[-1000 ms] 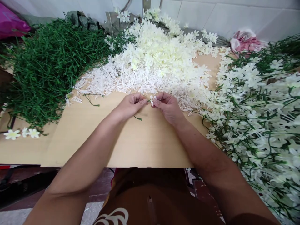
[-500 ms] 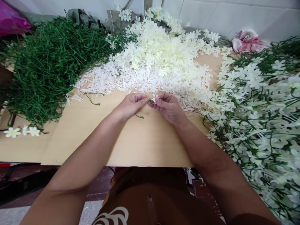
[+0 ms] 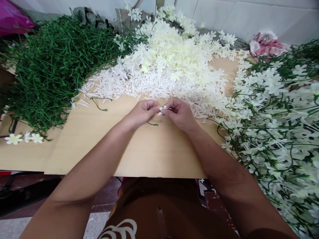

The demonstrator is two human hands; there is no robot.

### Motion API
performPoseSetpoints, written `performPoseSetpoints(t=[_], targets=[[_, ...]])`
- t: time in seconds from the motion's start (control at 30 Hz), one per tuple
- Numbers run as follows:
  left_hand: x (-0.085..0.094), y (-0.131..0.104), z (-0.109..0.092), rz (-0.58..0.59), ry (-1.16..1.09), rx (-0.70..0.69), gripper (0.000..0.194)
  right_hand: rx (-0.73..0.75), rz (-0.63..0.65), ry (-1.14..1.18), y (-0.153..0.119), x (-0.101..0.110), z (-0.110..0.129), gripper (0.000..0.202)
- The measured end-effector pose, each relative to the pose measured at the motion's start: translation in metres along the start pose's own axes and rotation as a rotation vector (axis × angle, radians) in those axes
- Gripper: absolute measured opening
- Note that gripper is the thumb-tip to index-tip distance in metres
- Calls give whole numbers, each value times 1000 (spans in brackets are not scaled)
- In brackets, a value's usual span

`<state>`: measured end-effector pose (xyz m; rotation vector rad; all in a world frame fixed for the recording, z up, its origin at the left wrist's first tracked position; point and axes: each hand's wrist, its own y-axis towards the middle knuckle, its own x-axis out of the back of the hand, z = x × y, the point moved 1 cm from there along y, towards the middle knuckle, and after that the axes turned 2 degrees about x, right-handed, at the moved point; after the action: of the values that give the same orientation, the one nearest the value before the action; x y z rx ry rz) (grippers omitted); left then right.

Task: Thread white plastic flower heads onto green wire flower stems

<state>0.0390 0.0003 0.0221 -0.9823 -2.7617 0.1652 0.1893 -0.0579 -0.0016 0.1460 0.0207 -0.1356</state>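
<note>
Over the cardboard sheet (image 3: 149,149), my left hand (image 3: 148,110) is closed in a pinch on a green stem (image 3: 153,124), whose free end hangs out below the fingers. A small white flower (image 3: 162,110) sits between the fingertips of both hands. My right hand (image 3: 179,113) pinches thin white stamen pieces (image 3: 169,108) beside the flower. Just beyond my hands lies a heap of white stamens (image 3: 139,83), with a pile of loose white petals (image 3: 174,53) behind it.
A mound of green stems (image 3: 57,63) fills the left. Assembled white flowers (image 3: 279,132) with stems heap up on the right. Single flowers (image 3: 14,139) lie at the left edge. A pink and white cloth (image 3: 266,44) rests by the wall, and a magenta bag (image 3: 13,20) is at the upper left.
The white flower has turned, so its petals now face my right hand, and thin white stamens now show at my right fingertips. The stem end has shifted slightly right.
</note>
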Motion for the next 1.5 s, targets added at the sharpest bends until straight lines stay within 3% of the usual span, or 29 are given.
performPoseSetpoints(t=[0.27, 0.57, 0.7, 0.97, 1.27, 1.5], targets=[[-7, 0, 2, -33, 35, -7, 31, -36, 29, -15, -1, 4, 0, 34], [-7, 1, 1, 106, -63, -92, 40, -84, 86, 126, -1, 0, 4, 41], [-7, -1, 2, 110, -7, -81, 40, -74, 59, 141, -2, -2, 4, 44], [-9, 0, 2, 106, 16, -82, 43, -133, 128, 127, -1, 3, 5, 42], [-6, -1, 2, 205, 42, -95, 55, -82, 84, 89, 0, 7, 8, 42], [-6, -4, 0, 202, 35, -80, 57, -115, 151, 92, 0, 6, 7, 40]])
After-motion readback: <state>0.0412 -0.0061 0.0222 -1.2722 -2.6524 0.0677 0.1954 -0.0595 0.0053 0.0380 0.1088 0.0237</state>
